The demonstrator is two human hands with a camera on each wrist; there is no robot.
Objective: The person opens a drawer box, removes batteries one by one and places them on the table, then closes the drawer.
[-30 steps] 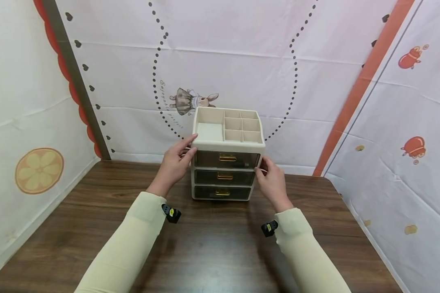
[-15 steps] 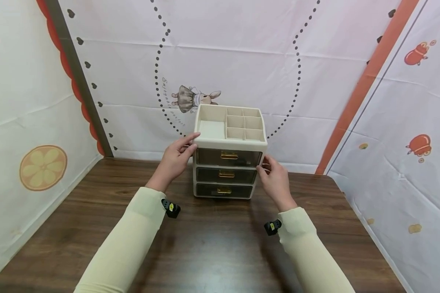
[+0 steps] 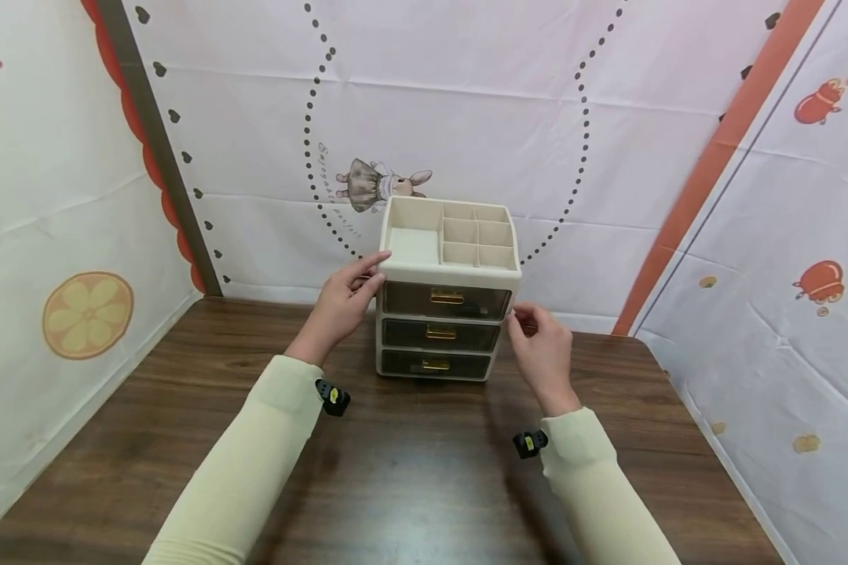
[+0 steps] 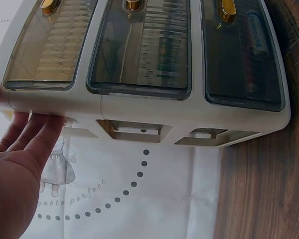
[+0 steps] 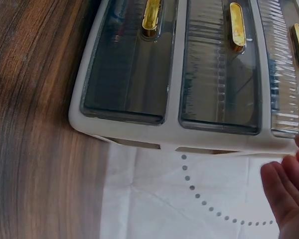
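A cream desktop organizer [image 3: 451,275] with three smoky see-through drawers stands upright on the brown wooden table [image 3: 410,455], near the back. Gold handles mark the drawer fronts, and all three drawers are pushed in. My left hand [image 3: 338,304] touches the organizer's upper left side with fairly straight fingers, its thumb by the front corner. Beside the right edge, level with the top and middle drawers, is my right hand [image 3: 544,353]; its loosely bent fingers seem just off the surface in the right wrist view. Blurred small items show inside the bottom drawer [image 4: 246,55].
The organizer's top has one large compartment [image 3: 414,246] and several small ones on the right. Patterned white cloth [image 3: 452,133] hangs behind the table and along both sides. Each wrist wears a small black camera, such as the left one [image 3: 335,399].
My right hand has moved slightly right, away from the organizer's edge. My left hand stays at the upper left side. The head view has shifted a little.
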